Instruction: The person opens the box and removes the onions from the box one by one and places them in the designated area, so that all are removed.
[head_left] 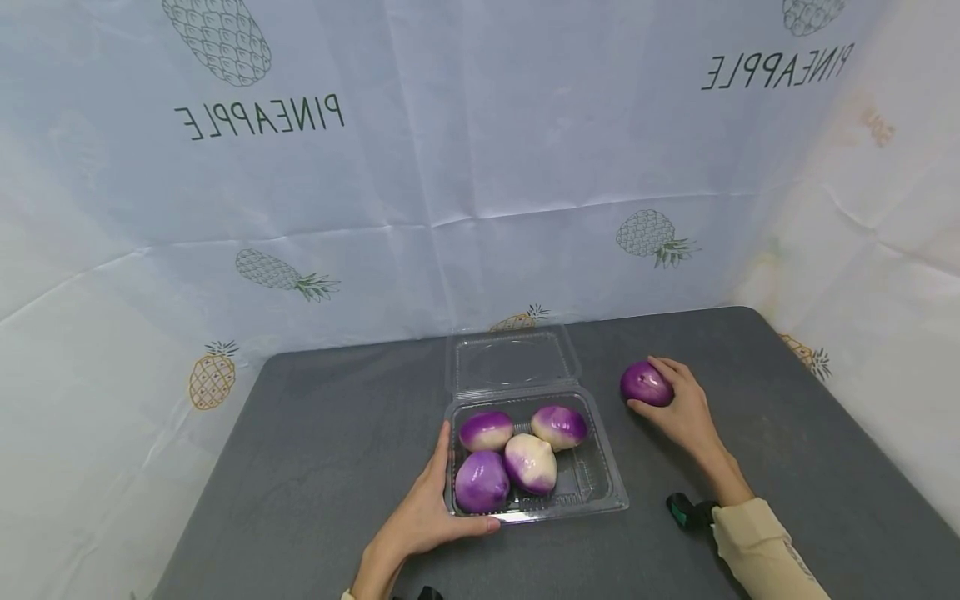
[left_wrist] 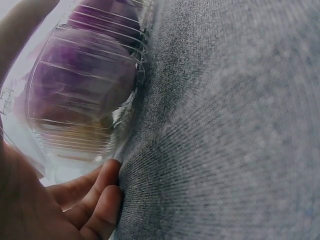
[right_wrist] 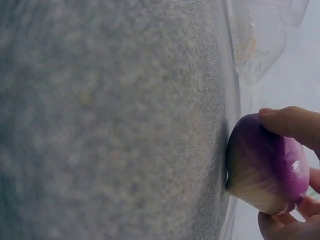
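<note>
A clear plastic clamshell box [head_left: 592, 477] lies on the dark table, its lid [head_left: 512, 362] folded back. Several glossy purple-and-white turnips [head_left: 482, 482] sit in its tray. My left hand [head_left: 427, 510] rests at the box's near left corner, fingers along the left side and thumb along the front edge. In the left wrist view, fingertips [left_wrist: 108, 197] touch the table beside the clear wall. To the right of the box, my right hand [head_left: 686, 414] grips another turnip [head_left: 643, 384] between thumb and fingers. That turnip [right_wrist: 262, 170] appears at the tabletop in the right wrist view.
The grey table [head_left: 337, 433] reaches back to a hanging white cloth [head_left: 480, 167] printed with pineapples. A black strap device [head_left: 688, 511] is worn at the right wrist, near the cream sleeve [head_left: 761, 550]. The open lid extends behind the tray.
</note>
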